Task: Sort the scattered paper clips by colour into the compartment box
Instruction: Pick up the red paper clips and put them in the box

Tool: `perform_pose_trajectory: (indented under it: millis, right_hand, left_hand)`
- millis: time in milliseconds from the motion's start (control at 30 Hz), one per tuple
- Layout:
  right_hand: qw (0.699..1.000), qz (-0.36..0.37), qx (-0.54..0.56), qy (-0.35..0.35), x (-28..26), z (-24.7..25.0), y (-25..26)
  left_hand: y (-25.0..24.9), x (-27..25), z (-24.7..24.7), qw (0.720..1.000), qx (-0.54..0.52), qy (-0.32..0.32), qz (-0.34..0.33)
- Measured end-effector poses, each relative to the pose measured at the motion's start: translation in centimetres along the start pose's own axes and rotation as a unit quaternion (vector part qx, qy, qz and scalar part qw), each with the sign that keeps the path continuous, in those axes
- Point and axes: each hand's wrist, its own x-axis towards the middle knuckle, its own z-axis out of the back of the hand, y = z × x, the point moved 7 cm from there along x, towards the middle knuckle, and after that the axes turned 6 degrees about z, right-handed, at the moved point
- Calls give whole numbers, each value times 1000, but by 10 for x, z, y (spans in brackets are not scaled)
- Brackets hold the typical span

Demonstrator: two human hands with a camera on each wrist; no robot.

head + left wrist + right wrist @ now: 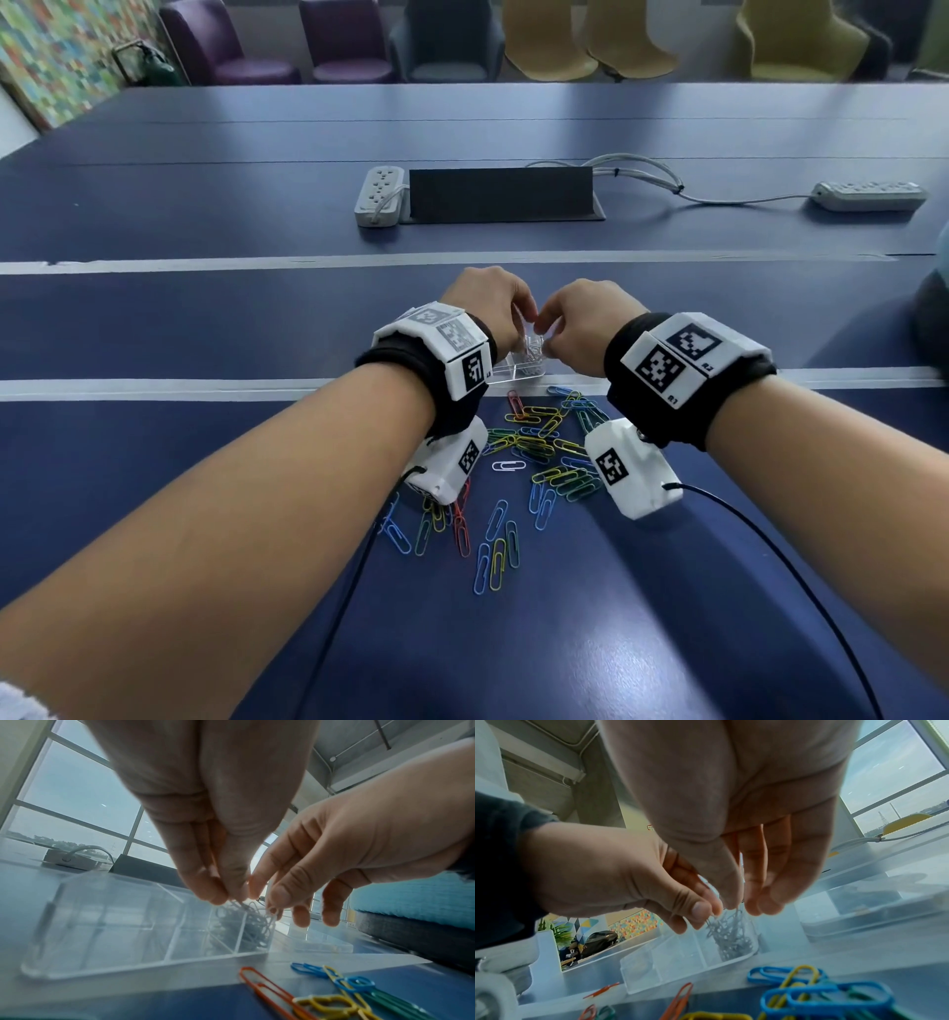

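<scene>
A clear compartment box (513,377) stands on the blue table just beyond the scattered coloured paper clips (539,447). One end compartment holds a heap of white paper clips (246,925), also seen in the right wrist view (731,935). Both hands hover over that compartment, fingertips almost touching. My left hand (518,318) pinches a tangle of white clips between thumb and fingers (218,894). My right hand (544,331) pinches the same tangle from the other side (731,902). The other compartments (115,933) look empty. One white clip (508,466) lies among the coloured ones.
More coloured clips (493,545) lie nearer me, under my wrists. A clear lid (872,912) sits right of the box. Farther back are a black cable flap (503,192), two power strips (377,195) (870,195) and their cables. Chairs line the table's far edge.
</scene>
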Motion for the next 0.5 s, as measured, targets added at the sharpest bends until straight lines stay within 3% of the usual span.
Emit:
perform_pose_trajectory:
  millis: [333, 500]
  right_hand:
    - [1000, 8, 0, -5, -5, 1, 1]
    - [1000, 10, -6, 3, -6, -1, 1]
  left_hand:
    - [0, -5, 1, 998, -50, -38, -19]
    - [-1, -4, -2, 996, -76, -26, -28]
